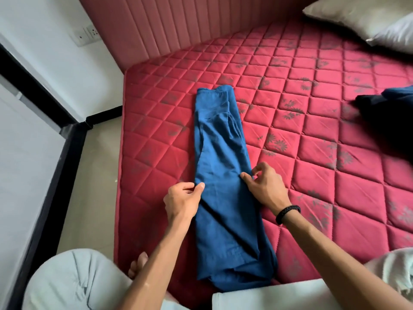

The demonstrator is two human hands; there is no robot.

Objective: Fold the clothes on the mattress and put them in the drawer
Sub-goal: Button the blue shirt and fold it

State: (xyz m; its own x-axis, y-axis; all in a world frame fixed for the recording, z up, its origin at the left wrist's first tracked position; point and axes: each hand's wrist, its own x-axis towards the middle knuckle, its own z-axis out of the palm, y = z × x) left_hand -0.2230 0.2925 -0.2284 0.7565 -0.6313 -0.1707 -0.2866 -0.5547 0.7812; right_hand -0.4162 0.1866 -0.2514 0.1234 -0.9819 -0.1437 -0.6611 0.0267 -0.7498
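Note:
A blue garment (220,153), folded lengthwise into a long narrow strip, lies on the red quilted mattress (312,121), running from the near edge toward the headboard. My left hand (182,201) pinches the strip's left edge about halfway along. On the opposite side my right hand (264,185), with a black band on its wrist, pinches the right edge at the same height. A dark navy garment (386,113) lies crumpled at the right side of the mattress. No drawer is in view.
A padded pink headboard (156,25) backs the mattress. Two pillows (368,16) lie at the far right corner. Pale cloth (393,271) sits at the near right edge. Beige floor (98,175) and a black-framed white wall lie to the left. My knee (73,280) is at bottom left.

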